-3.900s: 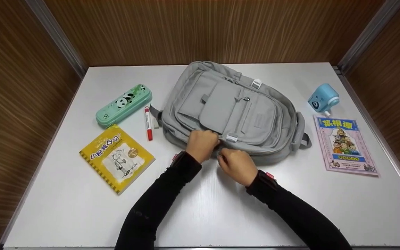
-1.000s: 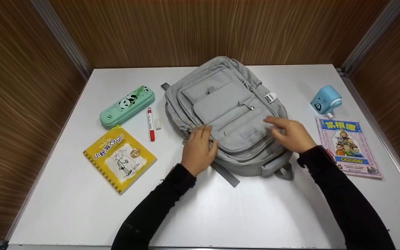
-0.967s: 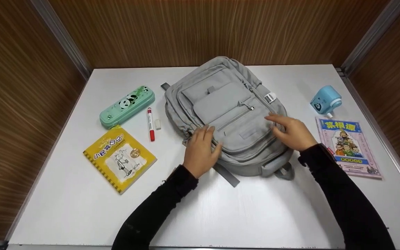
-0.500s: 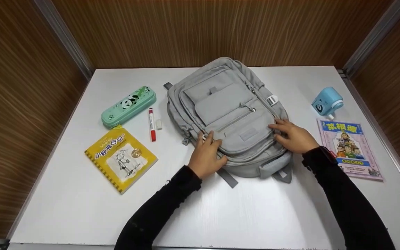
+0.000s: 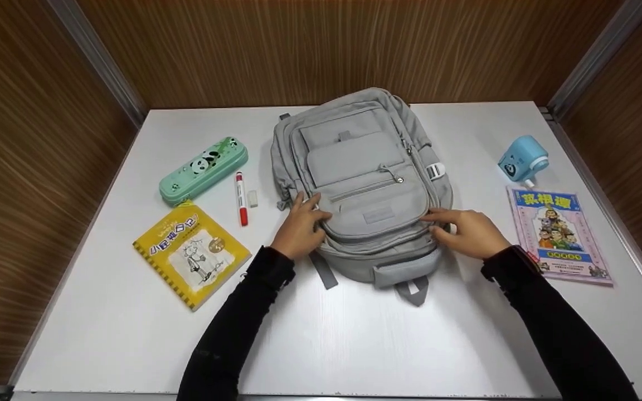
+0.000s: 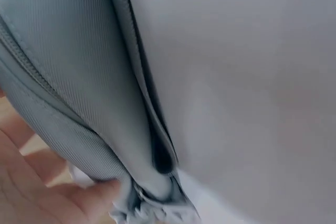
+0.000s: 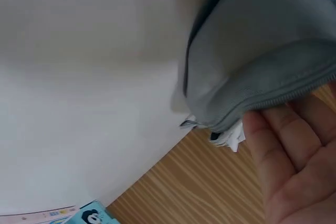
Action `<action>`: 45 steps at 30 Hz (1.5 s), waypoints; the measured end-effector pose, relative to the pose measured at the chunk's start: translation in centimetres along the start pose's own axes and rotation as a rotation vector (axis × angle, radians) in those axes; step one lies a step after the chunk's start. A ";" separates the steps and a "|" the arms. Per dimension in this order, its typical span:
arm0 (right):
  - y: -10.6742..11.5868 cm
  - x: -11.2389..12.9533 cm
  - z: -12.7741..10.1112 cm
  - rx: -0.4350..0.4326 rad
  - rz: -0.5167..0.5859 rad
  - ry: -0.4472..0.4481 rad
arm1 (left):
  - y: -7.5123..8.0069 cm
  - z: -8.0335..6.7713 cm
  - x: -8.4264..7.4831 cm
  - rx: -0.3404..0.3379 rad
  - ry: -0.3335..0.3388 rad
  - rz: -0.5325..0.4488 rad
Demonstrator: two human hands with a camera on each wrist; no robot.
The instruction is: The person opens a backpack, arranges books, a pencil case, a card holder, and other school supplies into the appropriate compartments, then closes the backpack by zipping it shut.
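Observation:
A grey backpack [image 5: 379,161] lies front side up on the white table, its top toward the back panel and its bottom toward me. My left hand [image 5: 301,227] grips its lower left side, fingers on top and thumb lower by the edge. In the left wrist view, the left hand [image 6: 47,182] straddles the bag's zippered seam. Opposite it, my right hand [image 5: 466,231] pinches the lower right edge between fingers and thumb. The right wrist view has the right hand's fingers [image 7: 294,140] against the zipper [image 7: 283,95]; its thumb is out of sight there.
At left lie a green panda pencil case [image 5: 204,171], a red-and-white marker [image 5: 241,199], a small white eraser [image 5: 252,199] and a yellow book [image 5: 193,255]. A blue panda-printed device [image 5: 523,159] and a pink book [image 5: 558,234] sit at right. Wood-grain panels [image 5: 321,50] enclose the table.
Since the earliest frame, the backpack has swung round from lying crosswise to nearly upright in view. My hands have moved apart from its near edge to its two sides.

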State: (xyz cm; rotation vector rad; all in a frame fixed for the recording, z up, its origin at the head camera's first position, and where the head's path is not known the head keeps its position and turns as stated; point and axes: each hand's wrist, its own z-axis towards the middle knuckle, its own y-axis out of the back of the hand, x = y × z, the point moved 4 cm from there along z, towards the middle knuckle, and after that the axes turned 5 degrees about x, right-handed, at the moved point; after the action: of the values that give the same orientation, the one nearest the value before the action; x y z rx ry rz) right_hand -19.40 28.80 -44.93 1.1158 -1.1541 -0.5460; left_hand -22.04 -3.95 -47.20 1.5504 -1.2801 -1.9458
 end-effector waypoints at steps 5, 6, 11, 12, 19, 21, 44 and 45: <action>-0.2 1.7 -0.3 -0.036 -0.057 0.057 | 1.1 0.4 1.2 -0.003 -0.014 0.028; -0.3 2.1 -0.3 -0.042 -0.065 0.070 | 1.3 0.5 1.4 -0.005 -0.008 0.037; -0.9 3.7 -0.5 -0.058 -0.094 0.103 | 2.2 0.9 2.3 -0.020 0.024 0.088; -1.0 4.0 -0.5 -0.057 -0.097 0.105 | 2.3 1.0 2.4 -0.019 0.031 0.095; -1.4 5.7 -0.6 -0.044 -0.111 0.147 | 3.0 1.3 2.8 -0.025 0.043 0.170; -1.4 6.1 -0.6 -0.033 -0.113 0.159 | 3.2 1.4 2.7 -0.040 0.041 0.194; -4.3 11.5 2.7 0.188 -0.123 0.410 | 6.7 -7.4 6.3 -0.177 0.300 0.227; -4.2 11.5 2.8 0.184 -0.113 0.412 | 7.1 -8.3 6.8 -0.160 0.349 0.217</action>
State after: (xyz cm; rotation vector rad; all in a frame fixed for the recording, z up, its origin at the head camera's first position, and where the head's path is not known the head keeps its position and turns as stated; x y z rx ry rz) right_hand -16.98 16.56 -43.74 1.3831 -0.7961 -0.2791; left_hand -18.76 -16.22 -45.53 1.5176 -1.0678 -1.5235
